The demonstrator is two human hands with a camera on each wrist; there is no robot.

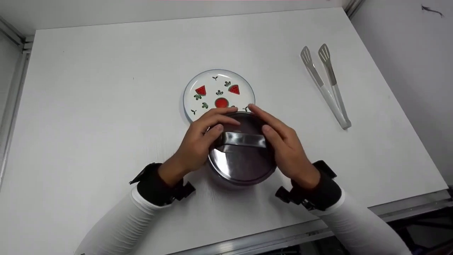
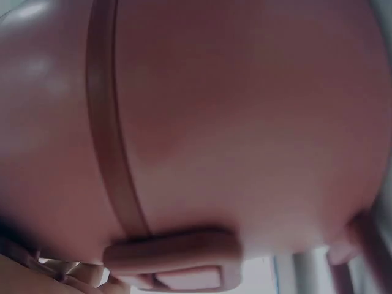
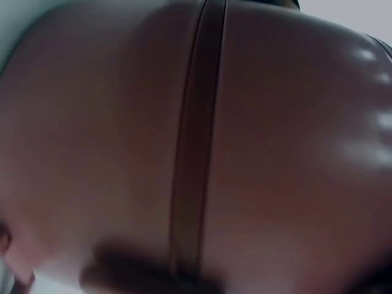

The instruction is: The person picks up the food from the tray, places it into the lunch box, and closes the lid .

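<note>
A round pinkish lunch box (image 2: 245, 135) with a shiny dark lid (image 1: 233, 164) stands between both hands near the table's front. A flat strap handle (image 1: 244, 139) spans the lid. My left hand (image 1: 200, 141) grips its left side, thumb on top beside the handle's left end, fingers bent over the far rim. On the opposite side my right hand (image 1: 288, 148) holds it, thumb by the handle's right end and index finger stretched along the far edge. Some fingers are hidden behind the box. A clip (image 2: 184, 263) sits on its side in the left wrist view.
Just behind the lunch box lies a white plate (image 1: 212, 83) with red fruit patterns, its near part covered by hands and lid. Slotted metal tongs (image 1: 329, 90) with pale handles lie spread at the right. The table's metal edge (image 1: 247, 244) runs along the front.
</note>
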